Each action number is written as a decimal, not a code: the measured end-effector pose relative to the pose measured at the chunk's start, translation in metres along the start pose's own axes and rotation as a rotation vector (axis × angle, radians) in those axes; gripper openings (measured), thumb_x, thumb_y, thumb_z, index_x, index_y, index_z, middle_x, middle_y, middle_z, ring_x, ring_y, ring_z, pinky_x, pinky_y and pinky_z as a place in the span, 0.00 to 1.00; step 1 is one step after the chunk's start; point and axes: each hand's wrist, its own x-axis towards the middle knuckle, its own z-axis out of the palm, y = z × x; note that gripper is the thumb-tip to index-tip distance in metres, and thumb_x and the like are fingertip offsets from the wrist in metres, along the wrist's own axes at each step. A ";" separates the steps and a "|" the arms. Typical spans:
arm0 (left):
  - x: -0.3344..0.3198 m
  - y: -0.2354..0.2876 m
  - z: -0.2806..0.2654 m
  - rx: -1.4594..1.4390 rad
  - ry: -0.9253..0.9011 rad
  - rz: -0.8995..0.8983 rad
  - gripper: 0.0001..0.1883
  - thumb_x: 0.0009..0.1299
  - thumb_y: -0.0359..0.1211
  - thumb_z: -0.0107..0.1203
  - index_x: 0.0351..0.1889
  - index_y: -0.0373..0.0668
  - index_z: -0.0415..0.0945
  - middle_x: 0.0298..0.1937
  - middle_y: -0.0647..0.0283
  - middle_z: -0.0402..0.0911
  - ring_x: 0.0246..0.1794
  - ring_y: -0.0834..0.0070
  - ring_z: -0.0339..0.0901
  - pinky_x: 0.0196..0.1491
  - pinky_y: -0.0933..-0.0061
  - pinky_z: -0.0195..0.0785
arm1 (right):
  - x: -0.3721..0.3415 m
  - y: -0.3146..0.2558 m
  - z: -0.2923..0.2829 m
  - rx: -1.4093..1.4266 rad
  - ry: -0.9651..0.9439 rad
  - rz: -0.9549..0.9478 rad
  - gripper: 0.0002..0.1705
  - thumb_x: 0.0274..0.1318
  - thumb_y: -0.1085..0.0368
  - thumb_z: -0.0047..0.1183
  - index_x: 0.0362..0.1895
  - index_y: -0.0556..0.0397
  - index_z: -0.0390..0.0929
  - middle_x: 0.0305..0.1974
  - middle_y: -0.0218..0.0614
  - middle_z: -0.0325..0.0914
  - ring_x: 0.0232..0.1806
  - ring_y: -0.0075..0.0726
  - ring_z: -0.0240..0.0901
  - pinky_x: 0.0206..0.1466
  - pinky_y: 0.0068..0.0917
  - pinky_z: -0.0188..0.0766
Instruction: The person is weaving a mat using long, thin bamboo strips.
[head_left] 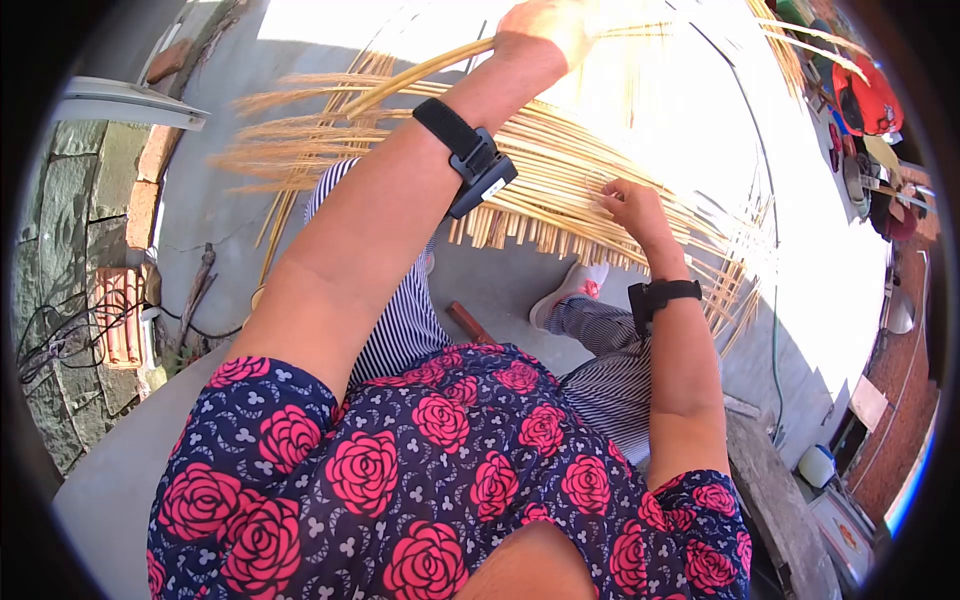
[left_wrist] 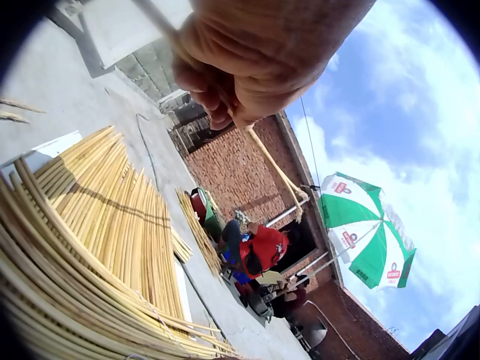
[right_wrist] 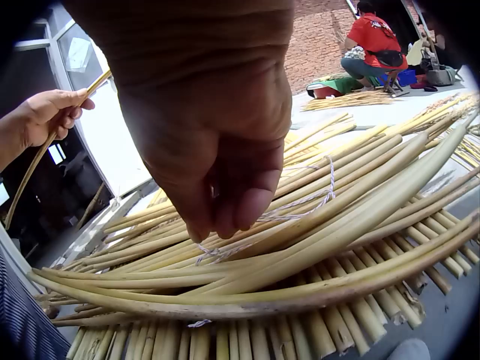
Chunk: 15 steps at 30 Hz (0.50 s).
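Observation:
High at the top of the head view, my left hand (head_left: 545, 35) grips a long, thin reed stalk (left_wrist: 270, 161). In the right wrist view the stalk (right_wrist: 34, 172) runs through the closed fingers of that hand and bends downward. My right hand (head_left: 635, 210) is low over a mat of pale reed stalks (head_left: 560, 150), its fingertips bunched together. There it pinches a thin white string (right_wrist: 330, 191) that loops loosely over the stalks. Thick curved stalks (right_wrist: 225, 300) lie crosswise over a row of cut reed ends (right_wrist: 300, 337).
Feathery reed tips (head_left: 265, 160) stick out at the left. A person in a red shirt (right_wrist: 375, 37) squats in the background near more reeds. A green and white umbrella (left_wrist: 367, 229) stands by a brick wall (left_wrist: 240, 169). My shoe (head_left: 570, 295) is just below the cut ends.

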 end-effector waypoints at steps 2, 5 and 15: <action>-0.002 0.004 -0.006 0.044 -0.009 -0.031 0.18 0.66 0.42 0.44 0.41 0.37 0.76 0.40 0.55 0.80 0.39 0.63 0.76 0.45 0.69 0.69 | -0.001 -0.022 -0.004 0.071 -0.083 0.162 0.11 0.44 0.61 0.57 0.33 0.52 0.80 0.30 0.44 0.79 0.34 0.44 0.76 0.41 0.33 0.71; 0.003 0.002 0.000 0.102 0.006 -0.012 0.18 0.66 0.42 0.44 0.40 0.38 0.76 0.40 0.55 0.80 0.39 0.61 0.76 0.45 0.69 0.69 | 0.006 -0.017 0.005 -0.148 -0.063 0.125 0.12 0.44 0.60 0.55 0.33 0.51 0.80 0.31 0.44 0.79 0.36 0.45 0.76 0.42 0.37 0.71; 0.003 -0.015 0.040 0.026 0.108 0.099 0.13 0.65 0.42 0.44 0.39 0.47 0.75 0.40 0.58 0.78 0.41 0.57 0.74 0.44 0.59 0.67 | 0.011 -0.007 0.004 -0.258 -0.047 0.209 0.12 0.43 0.59 0.50 0.32 0.48 0.81 0.34 0.44 0.80 0.40 0.48 0.76 0.46 0.38 0.71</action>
